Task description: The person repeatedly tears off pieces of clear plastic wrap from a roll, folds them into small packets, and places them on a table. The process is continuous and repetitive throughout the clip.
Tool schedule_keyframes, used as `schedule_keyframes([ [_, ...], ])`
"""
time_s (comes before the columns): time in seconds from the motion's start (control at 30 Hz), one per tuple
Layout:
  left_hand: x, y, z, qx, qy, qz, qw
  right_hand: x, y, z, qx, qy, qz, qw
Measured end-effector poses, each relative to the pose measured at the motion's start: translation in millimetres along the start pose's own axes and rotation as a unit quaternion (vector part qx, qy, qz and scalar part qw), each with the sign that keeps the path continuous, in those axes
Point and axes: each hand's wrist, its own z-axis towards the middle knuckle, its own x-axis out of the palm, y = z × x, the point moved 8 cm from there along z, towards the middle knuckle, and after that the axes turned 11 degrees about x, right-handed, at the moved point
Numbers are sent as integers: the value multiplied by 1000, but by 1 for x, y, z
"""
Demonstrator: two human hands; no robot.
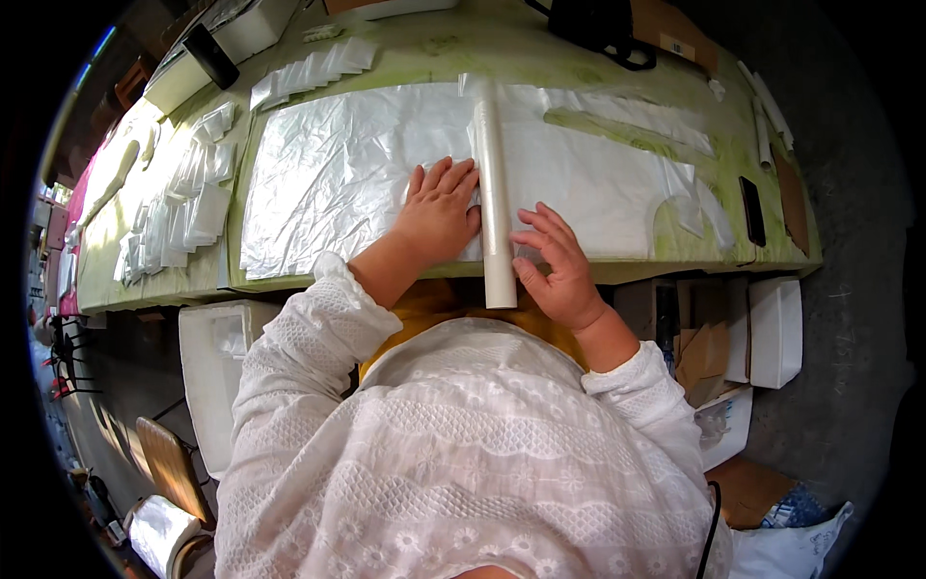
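A long pale roll (495, 183), apparently of plastic film, lies across the middle of the table, its near end jutting past the front edge. Just left of it, my left hand (439, 214) rests palm down on a stack of thin clear plastic sheets or bags (323, 174), fingers stretched out. My right hand (559, 270) is at the roll's right side near the table edge. Its fingers are apart and slightly curved, and I cannot tell whether they touch the roll. More thin plastic (579, 183) spreads flat to the right of the roll.
Small folded plastic packets stand in rows at the left (198, 207) and far left (313, 72). A black phone (751, 210) lies at the right, near thin white tubes (764, 116). A black bag (598, 29) sits at the back. White foam boxes (214, 367) stand below the table.
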Motion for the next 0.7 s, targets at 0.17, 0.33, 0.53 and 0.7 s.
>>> schedule_keyframes([
  [0.17, -22, 10, 1, -1, -54, -115, 992, 30, 41, 11, -76, 86, -13, 993],
  [0.33, -52, -16, 2, 155, -85, -147, 973, 31, 45, 29, -52, 64, 58, 995],
  [0.53, -62, -1, -13, 68, -85, -109, 988, 21, -20, 73, 38, -62, -179, 981],
  [0.7, -49, 20, -37, 7, -90, -159, 983, 36, -64, 128, 196, 32, -320, 926],
])
